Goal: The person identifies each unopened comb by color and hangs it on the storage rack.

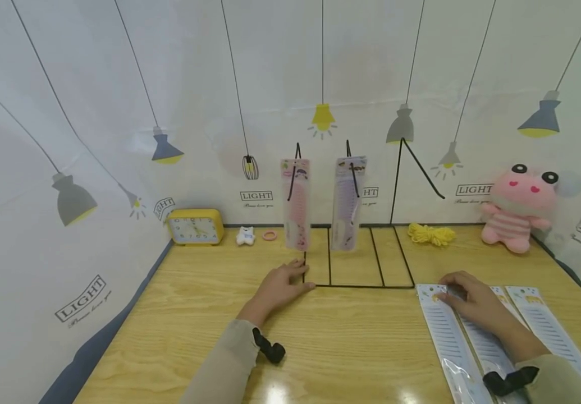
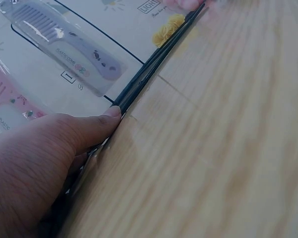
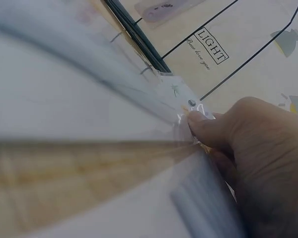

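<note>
A black wire display rack (image 1: 366, 287) stands on the table against the backdrop. My left hand (image 1: 281, 289) holds its front left corner, the thumb (image 2: 111, 113) along the wire in the left wrist view. Two packaged combs, one pink (image 1: 296, 205) and one purple (image 1: 348, 205), hang from the rack's hooks; the third hook (image 1: 421, 165) at the right is bare. My right hand (image 1: 479, 306) pinches the top of a white packaged comb (image 1: 444, 336), the leftmost of three lying side by side. Part of the middle white package (image 1: 484, 342) is hidden under that hand.
Along the back stand a yellow alarm clock (image 1: 195, 226), a small white star-shaped figure (image 1: 245, 236), a pink ring (image 1: 269, 236), a yellow yarn bundle (image 1: 430, 234) and a pink plush toy (image 1: 517, 210). The third white package (image 1: 543, 320) lies at the right.
</note>
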### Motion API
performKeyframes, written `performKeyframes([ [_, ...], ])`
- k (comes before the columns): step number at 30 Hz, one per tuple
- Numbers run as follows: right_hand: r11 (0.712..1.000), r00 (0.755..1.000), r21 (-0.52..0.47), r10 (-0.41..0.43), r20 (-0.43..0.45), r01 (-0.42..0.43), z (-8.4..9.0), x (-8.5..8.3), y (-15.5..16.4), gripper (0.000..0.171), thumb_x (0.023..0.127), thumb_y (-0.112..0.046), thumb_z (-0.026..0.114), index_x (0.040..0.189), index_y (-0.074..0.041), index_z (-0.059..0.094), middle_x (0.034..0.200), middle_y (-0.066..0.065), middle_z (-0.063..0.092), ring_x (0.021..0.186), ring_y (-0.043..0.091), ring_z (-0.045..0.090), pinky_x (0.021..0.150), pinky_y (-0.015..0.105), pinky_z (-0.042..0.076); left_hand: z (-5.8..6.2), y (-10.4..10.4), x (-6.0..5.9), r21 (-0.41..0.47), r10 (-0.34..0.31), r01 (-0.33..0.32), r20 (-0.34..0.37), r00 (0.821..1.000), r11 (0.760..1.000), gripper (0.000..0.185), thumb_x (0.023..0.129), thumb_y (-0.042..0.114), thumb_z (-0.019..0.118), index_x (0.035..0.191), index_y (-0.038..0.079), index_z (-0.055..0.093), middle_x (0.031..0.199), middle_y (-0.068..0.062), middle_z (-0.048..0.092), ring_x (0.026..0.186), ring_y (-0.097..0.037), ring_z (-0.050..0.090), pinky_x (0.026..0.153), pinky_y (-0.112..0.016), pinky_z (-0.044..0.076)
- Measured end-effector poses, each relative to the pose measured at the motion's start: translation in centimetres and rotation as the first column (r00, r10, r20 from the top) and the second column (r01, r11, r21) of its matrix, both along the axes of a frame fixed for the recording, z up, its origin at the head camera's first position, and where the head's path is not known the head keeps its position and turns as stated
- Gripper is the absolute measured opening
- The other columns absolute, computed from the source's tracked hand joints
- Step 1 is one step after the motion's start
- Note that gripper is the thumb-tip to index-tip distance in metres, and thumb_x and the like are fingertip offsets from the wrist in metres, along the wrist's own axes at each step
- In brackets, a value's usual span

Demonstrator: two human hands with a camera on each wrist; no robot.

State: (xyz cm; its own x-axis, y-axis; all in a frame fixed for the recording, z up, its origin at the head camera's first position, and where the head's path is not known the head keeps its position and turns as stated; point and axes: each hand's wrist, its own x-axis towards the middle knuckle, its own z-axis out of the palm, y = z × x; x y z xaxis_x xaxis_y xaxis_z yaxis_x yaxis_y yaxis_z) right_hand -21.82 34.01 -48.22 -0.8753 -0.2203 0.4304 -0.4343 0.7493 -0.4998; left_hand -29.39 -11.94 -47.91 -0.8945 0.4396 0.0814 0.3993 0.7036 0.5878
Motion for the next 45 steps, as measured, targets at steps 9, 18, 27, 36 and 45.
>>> performKeyframes([
  [9,0.998,0.991,0.006,-0.07,0.112,0.07,0.2,0.0,-0.1,0.02,0.096,-0.025,0.072,0.109,-0.012,0.065,0.102,0.004,0.069,0.09,0.01,0.06,0.073,0.027,0.051,0.0,-0.1,0.1,0.004,0.003,-0.003,0.013,1.0,1.0,0.068,0.094,0.058,0.062,0.149,0.019,0.05,0.161,0.002,0.034,0.15,-0.018,0.027,0.122,-0.046,0.024],
  [18,0.993,0.993,-0.053,-0.104,0.058,0.108,0.1,-0.3,0.0,0.014,0.093,-0.024,0.075,0.103,-0.016,0.068,0.098,0.003,0.073,0.088,-0.008,0.059,0.072,0.014,0.05,0.1,0.0,0.1,0.003,0.01,-0.01,0.003,1.0,1.0,0.067,0.095,0.057,0.062,0.149,0.02,0.051,0.161,0.001,0.033,0.15,-0.019,0.027,0.122,-0.047,0.024],
  [27,0.982,0.982,-0.11,-0.139,0.125,0.153,0.5,0.2,-0.3,0.02,0.093,-0.03,0.075,0.103,-0.013,0.073,0.094,0.003,0.074,0.08,-0.002,0.061,0.066,0.016,0.048,-0.2,0.0,0.0,-0.004,0.01,-0.01,0.002,1.0,1.0,0.067,0.094,0.058,0.061,0.149,0.02,0.051,0.161,0.002,0.034,0.149,-0.021,0.028,0.121,-0.048,0.024],
  [36,0.967,0.974,-0.179,-0.15,0.171,0.18,0.7,0.3,-0.4,0.022,0.09,-0.036,0.077,0.097,-0.015,0.082,0.101,0.0,0.077,0.088,-0.012,0.061,0.071,0.009,0.048,-0.6,-0.2,-0.2,0.001,0.006,-0.006,0.008,1.0,1.0,0.069,0.093,0.061,0.061,0.149,0.021,0.051,0.161,0.002,0.033,0.15,-0.02,0.027,0.121,-0.047,0.024],
  [45,0.929,0.948,-0.275,-0.171,0.269,0.246,1.2,0.3,-0.1,0.039,0.091,-0.046,0.073,0.109,-0.012,0.078,0.102,-0.01,0.076,0.089,-0.009,0.063,0.071,0.014,0.052,-0.3,0.0,-0.2,-0.006,0.01,-0.01,0.006,1.0,1.0,0.069,0.094,0.061,0.061,0.149,0.021,0.051,0.161,0.002,0.033,0.15,-0.022,0.027,0.121,-0.049,0.023],
])
